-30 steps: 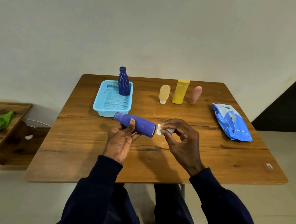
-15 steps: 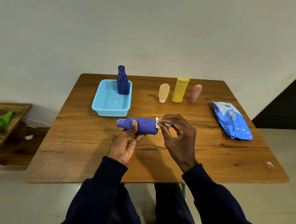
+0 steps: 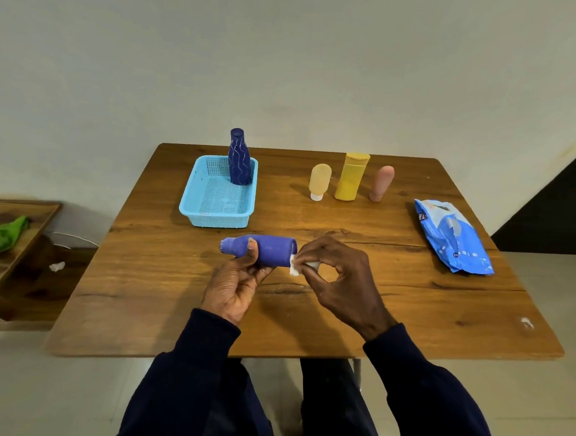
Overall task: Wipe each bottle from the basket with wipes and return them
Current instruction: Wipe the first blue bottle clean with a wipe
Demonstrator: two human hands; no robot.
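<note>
2 hands meet: left hand [image 3: 232, 288] grips purple bottle [image 3: 265, 253] sideways, right hand [image 3: 343, 282] pinches wipe [image 3: 294, 268].

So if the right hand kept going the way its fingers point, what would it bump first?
Probably the bottom end of the purple bottle, which the left hand holds sideways. The right hand pinches a white wipe right at that end, so the wipe would press there first.

Your left hand [image 3: 236, 285] grips the purple bottle [image 3: 265, 251] lying sideways above the table [image 3: 183, 291], while your right hand [image 3: 341, 282] pinches a white wipe [image 3: 294, 268] against its base. Farther off, a dark blue bottle [image 3: 239, 160] stands upright in the basket [image 3: 211, 202] (far right corner).
</note>
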